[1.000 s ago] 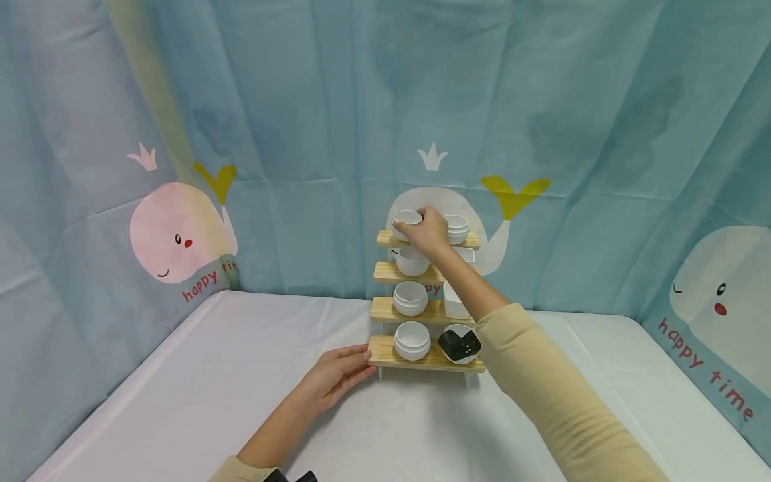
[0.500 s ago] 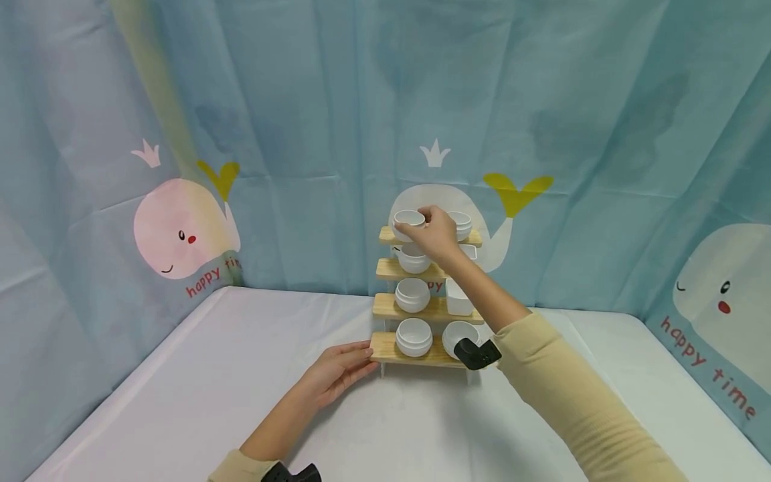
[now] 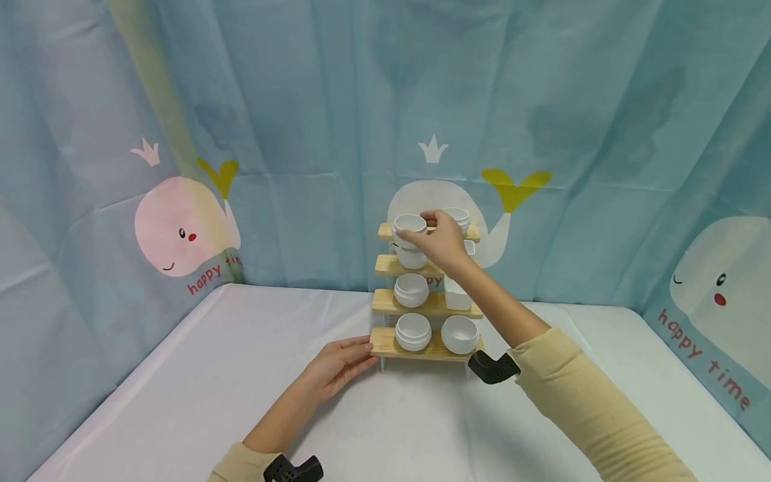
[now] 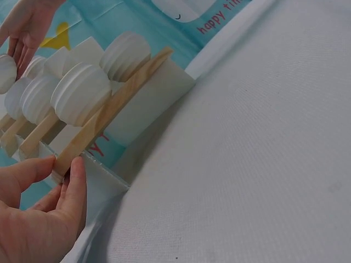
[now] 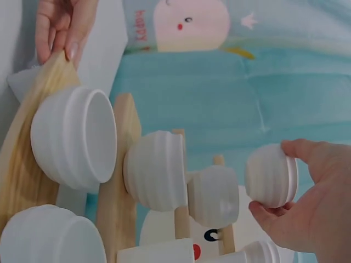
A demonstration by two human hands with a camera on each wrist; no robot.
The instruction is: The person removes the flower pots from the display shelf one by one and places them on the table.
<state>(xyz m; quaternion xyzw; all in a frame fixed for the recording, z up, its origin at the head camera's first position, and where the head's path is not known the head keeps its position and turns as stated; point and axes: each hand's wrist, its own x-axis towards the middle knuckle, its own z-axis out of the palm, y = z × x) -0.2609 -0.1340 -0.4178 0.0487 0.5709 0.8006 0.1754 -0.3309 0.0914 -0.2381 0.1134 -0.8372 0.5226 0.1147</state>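
Observation:
My right hand (image 3: 444, 244) pinches a small white bowl (image 3: 409, 226) between thumb and fingers, at the left end of the wooden tiered rack's top level. In the right wrist view this held bowl (image 5: 270, 176) stands apart from the top board (image 5: 226, 236). My left hand (image 3: 337, 368) pinches the left end of the rack's lowest board (image 3: 384, 343), thumb above and fingers below, as the left wrist view shows. White bowls fill the lower left places: bottom (image 3: 413, 333), third (image 3: 411, 290) and second level (image 3: 412, 258), the last partly hidden by the held bowl.
On the rack's right side stand another bowl (image 3: 460, 335), a square white container (image 3: 456, 296) and a top-level bowl (image 3: 456, 217). My right forearm crosses before them. A blue curtain (image 3: 301, 227) hangs behind the white-covered table (image 3: 199, 375).
My right hand has brought the bowl slightly down and forward from the top board, over the second-level bowl in the head view. My left hand keeps its grip on the lowest board.

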